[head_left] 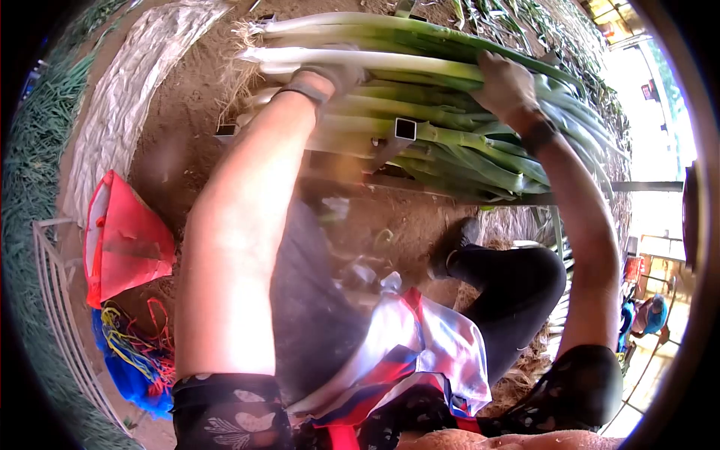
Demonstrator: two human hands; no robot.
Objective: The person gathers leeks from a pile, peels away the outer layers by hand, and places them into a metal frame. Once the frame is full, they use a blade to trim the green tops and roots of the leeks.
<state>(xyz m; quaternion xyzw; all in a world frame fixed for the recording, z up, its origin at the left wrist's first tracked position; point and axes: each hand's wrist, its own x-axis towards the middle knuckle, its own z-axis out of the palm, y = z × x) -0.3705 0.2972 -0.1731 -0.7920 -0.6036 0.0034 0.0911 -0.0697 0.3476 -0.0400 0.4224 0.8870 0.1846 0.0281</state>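
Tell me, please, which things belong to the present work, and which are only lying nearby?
Seem part of the work: long green-and-white stalks, with left hand and right hand on them; square-ended post among the stalks.

Apparently just lying nearby: red cone-shaped item; blue bundle; coloured strings; white sheet.

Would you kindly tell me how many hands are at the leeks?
2: the left hand at the pale stalks of the leeks, and the right hand at their green part. No other hand shows.
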